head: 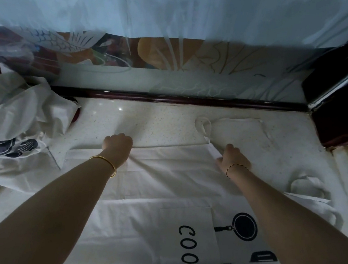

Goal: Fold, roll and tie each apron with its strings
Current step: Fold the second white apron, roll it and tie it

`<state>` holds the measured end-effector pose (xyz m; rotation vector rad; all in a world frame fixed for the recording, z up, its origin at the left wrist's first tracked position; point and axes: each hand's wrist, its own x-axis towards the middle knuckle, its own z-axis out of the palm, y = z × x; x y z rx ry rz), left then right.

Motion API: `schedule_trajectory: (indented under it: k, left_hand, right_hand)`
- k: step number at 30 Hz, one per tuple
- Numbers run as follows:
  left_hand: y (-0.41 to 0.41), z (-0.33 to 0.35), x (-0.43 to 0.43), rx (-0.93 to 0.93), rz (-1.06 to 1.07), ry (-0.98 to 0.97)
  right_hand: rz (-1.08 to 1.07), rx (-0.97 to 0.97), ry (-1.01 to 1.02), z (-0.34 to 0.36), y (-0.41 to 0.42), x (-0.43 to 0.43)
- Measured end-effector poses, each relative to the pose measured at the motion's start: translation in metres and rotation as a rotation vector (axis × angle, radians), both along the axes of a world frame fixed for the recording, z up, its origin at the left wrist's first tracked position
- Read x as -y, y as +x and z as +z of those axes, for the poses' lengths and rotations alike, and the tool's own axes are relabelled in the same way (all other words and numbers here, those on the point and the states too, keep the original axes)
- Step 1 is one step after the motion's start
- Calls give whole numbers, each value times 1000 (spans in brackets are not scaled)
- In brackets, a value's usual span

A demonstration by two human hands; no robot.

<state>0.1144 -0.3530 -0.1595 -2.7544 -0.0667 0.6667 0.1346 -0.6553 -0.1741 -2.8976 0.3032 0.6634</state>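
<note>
Head view. A white apron (pixel 164 174) lies spread flat over a pale speckled desk (pixel 148 124), reaching from the near edge of the frame to a straight far edge about midway across the desk. Its near part carries black letters reading "COO" (pixel 187 243) and a black frying-pan print (pixel 244 226). Beyond the far edge, to the right, a narrower panel of the same cloth lies flat, with a looped string (pixel 201 124) at its left corner.

The left hand (pixel 117 145) sits at the apron's far edge, left of centre. Its grip is closed, with the fingers curled down over the edge and the cloth bunched into creases just behind the knuckles. A gold bangle (pixel 106 161) circles this wrist.

The right hand (pixel 233 159) sits at the same edge, right of centre and well apart from the left. Its grip closes on a narrow strip of cloth that runs up toward the looped string; the fingertips are hidden under the hand. A dark cord bracelet (pixel 237 167) circles this wrist.

A second apron (pixel 20 115), crumpled and bearing a dark print, lies heaped at the left end of the desk, beside the spread one. Another loop of string (pixel 307 184) lies on the cloth at the right.

A sheer pale curtain (pixel 181 14) hangs behind the desk, and a dark wooden frame (pixel 335 84) stands at the far right.
</note>
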Motion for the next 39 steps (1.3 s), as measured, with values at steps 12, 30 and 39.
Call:
schedule_trajectory:
  k: [12, 30, 39]
  left_hand:
    - [-31, 10, 144, 31, -297, -431]
    - [-142, -2, 353, -172, -692, -504]
    - [-116, 18, 336, -205, -447, -713]
  right_hand:
    - [85, 308, -198, 16, -68, 72]
    - [-877, 80, 311, 16, -188, 202]
    - [-851, 34, 455, 23, -190, 208]
